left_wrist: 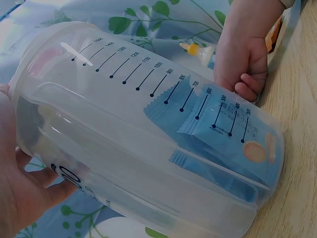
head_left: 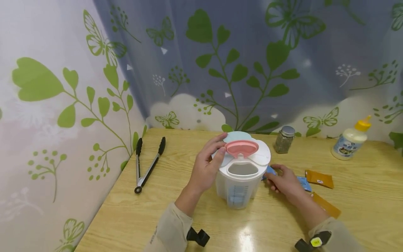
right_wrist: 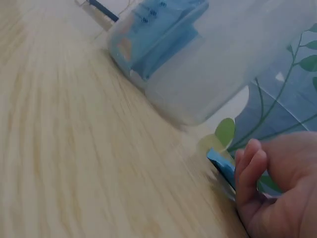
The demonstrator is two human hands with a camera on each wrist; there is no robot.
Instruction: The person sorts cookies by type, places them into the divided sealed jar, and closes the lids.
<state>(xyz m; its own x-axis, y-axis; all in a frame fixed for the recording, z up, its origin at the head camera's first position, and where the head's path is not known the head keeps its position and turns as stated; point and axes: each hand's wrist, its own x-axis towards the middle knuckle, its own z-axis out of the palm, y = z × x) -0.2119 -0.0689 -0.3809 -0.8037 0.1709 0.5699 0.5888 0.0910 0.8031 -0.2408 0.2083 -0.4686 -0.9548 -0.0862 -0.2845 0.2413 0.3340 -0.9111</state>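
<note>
On the table, the left hand grips a lidded tub and the right hand pinches a blue packet.

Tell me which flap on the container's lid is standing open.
The pink flap, tipped up behind the uncovered oval opening; the pale green flap and the white flap right of it lie flat.

Free room between tongs and left hand, container beyond.

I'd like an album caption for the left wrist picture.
The left hand holds a translucent container with blue packets inside; the right hand is beyond it.
</note>
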